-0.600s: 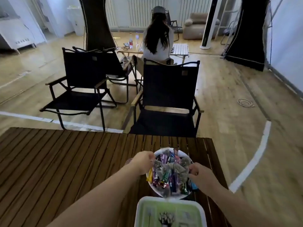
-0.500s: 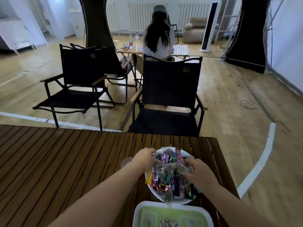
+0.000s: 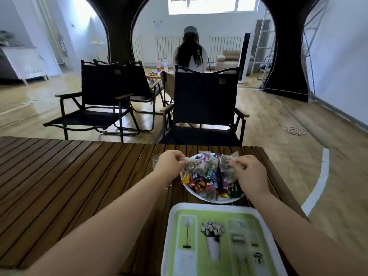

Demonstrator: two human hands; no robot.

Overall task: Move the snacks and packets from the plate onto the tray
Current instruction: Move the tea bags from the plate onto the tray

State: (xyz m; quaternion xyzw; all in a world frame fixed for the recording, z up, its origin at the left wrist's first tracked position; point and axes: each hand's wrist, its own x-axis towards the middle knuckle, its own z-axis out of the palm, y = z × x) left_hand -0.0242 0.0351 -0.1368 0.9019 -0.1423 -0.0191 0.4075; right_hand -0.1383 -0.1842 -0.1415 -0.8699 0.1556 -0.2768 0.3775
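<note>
A white plate (image 3: 201, 196) heaped with colourful wrapped snacks (image 3: 207, 180) sits on the wooden slatted table. My left hand (image 3: 169, 163) pinches the left end of a strip of clear packets with greyish contents (image 3: 201, 166), lifted just above the pile. At the strip's right end, my right hand (image 3: 249, 172) pinches another of these packets (image 3: 226, 163). A green-and-white tray (image 3: 221, 242) printed with a lamp and a flower vase lies on the table close to me, in front of the plate, with nothing on it.
The slatted table (image 3: 69, 180) stretches left; its right edge runs just past the plate and tray. A small clear object (image 3: 156, 160) lies behind my left hand. Black folding chairs (image 3: 205, 108) stand beyond the table, and a person sits further back, facing away.
Both hands have taken hold of the grey packet strip and raised it above the pile, stretched between them. The view has tilted up and the tray shows more fully.
</note>
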